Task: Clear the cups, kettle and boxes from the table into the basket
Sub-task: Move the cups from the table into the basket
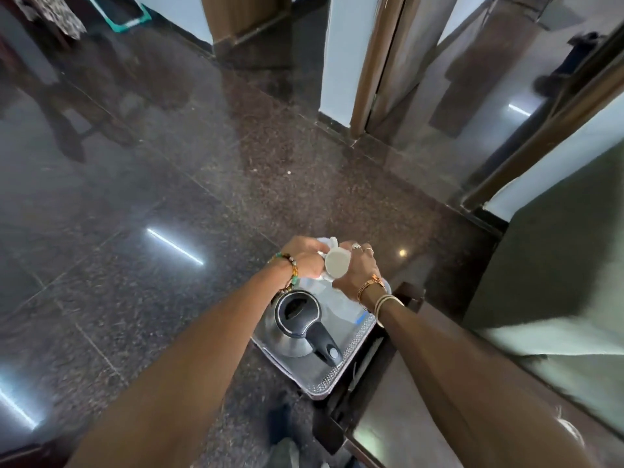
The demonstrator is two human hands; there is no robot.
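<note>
A steel kettle (293,327) with a black lid and handle stands on a silver tray (324,383) low in the middle of the view. Above the tray's far end both hands meet around white cups. My left hand (304,258) grips a white cup (329,243) that is mostly hidden by my fingers. My right hand (358,268) holds another white cup (336,262) tipped on its side, its base facing me. Clear plastic (341,304) lies on the tray under my right wrist. No basket or boxes can be made out.
The tray sits at the end of a dark wooden table (388,393) along the right. A pale cloth-covered surface (557,298) lies beyond it. Glossy dark stone floor (169,197) spreads to the left and ahead. Door frames (368,62) stand at the back.
</note>
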